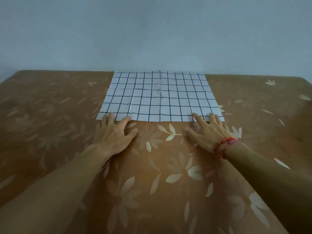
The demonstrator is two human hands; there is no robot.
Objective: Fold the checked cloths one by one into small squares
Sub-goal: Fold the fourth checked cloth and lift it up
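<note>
Spread flat at 12 o'clock, well up the surface: white checked cloth (pixel 160 96) with thin dark grid lines and faint crease marks crossing near its middle. Lies unfolded on a brown flower-print cover (pixel 160 166), far edge up against the pale blue-grey wall (pixel 152 31), near edge straight and facing 6 o'clock.

At 7 o'clock of the cloth, by its near left corner: left hand (pixel 116 132), palm down. Fingers straight and a little spread, tips resting on the near hem; thumb out toward 3 o'clock, on the cover just short of the hem. Grips nothing, only presses or touches.

At 5 o'clock of the cloth, by its near right corner: right hand (pixel 207 132), palm down too. Fingers straight and fanned, tips touching the near hem; thumb pointing to 9 o'clock, blurred, over the cover. No fold of cloth pinched or curled round.

Round the right wrist: red thread bracelet (pixel 225 144). Both bare forearms reaching in from 6 o'clock, low over the cover, hands well apart with bare printed fabric between them.
</note>
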